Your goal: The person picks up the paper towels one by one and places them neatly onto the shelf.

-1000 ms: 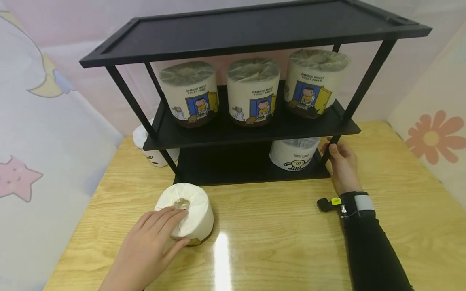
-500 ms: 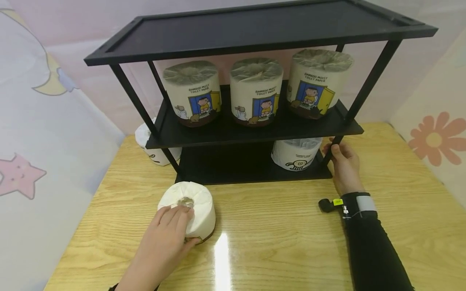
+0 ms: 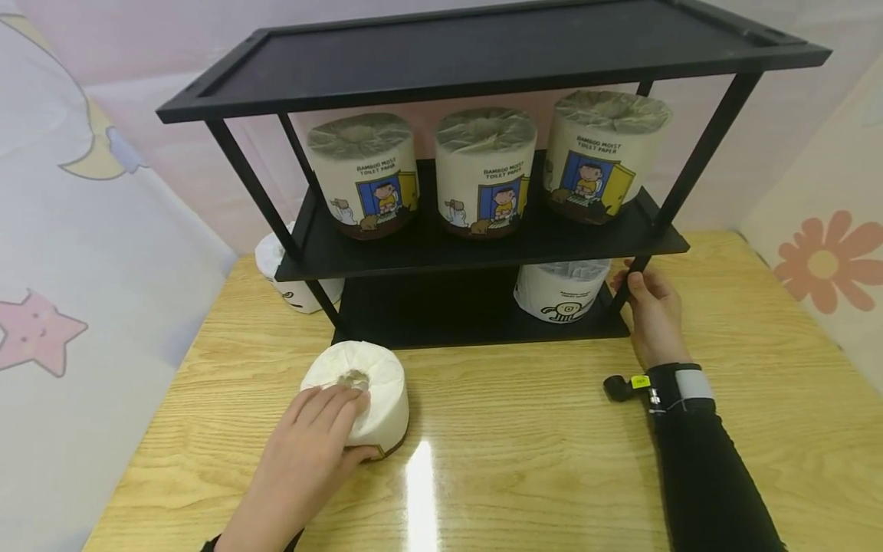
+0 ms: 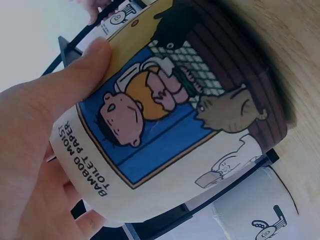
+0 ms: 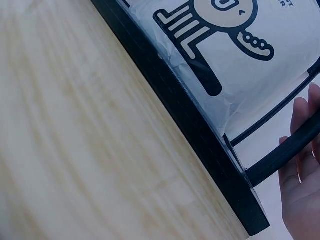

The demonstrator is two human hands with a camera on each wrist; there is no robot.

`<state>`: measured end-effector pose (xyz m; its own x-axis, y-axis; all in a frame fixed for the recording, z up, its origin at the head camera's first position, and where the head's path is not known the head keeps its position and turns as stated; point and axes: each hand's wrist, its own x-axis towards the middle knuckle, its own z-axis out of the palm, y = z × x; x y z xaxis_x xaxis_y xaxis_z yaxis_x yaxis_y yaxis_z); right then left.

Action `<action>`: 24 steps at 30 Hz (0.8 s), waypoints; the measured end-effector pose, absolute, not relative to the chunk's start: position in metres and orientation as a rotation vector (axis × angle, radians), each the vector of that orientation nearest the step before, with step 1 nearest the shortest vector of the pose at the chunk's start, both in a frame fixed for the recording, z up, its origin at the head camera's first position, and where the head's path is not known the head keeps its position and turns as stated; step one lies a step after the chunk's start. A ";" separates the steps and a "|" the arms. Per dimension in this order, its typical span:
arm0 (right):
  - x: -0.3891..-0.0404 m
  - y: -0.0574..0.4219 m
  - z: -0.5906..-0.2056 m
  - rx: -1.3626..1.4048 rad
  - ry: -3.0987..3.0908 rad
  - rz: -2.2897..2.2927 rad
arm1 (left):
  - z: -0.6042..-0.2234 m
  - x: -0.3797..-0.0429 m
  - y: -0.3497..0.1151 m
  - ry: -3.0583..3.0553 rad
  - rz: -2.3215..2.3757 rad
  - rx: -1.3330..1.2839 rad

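Observation:
My left hand [image 3: 310,433] grips a wrapped toilet paper roll [image 3: 382,399] at the table's front left. Its fingers lie over the roll's top by the core hole, and the thumb presses the side. A printed cartoon figure [image 4: 132,105] and the words "Bamboo Moist Toilet Paper" show on this roll in the left wrist view. At the right end of a black shelf rack [image 3: 483,264], my right hand [image 3: 655,318] holds the lower front post [image 5: 285,150], thumb in front. Some of its fingers are hidden behind the post in the head view.
Three printed rolls stand on the middle shelf: left [image 3: 366,180], centre [image 3: 486,176] and right [image 3: 603,161]. A white roll [image 3: 562,295] sits at the bottom shelf's right end. Another white roll [image 3: 300,287] is on the table [image 3: 510,437] behind the rack's left side.
My left hand has moved slightly right and settled on the roll, its thumb now against the roll's side. The head view has shifted a little. My right hand stays on the post.

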<state>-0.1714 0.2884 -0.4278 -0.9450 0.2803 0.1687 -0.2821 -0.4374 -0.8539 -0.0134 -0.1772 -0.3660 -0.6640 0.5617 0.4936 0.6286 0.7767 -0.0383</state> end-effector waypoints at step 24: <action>-0.172 0.288 -0.429 0.024 -1.424 2.409 | -0.370 -0.021 -0.172 -2.306 -0.188 -0.926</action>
<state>-0.1724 0.2880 -0.4290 -0.9416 0.2808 0.1856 -0.2980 -0.4390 -0.8476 -0.0211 -0.1724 -0.3696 -0.5483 0.5721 0.6099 0.6632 0.7418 -0.0995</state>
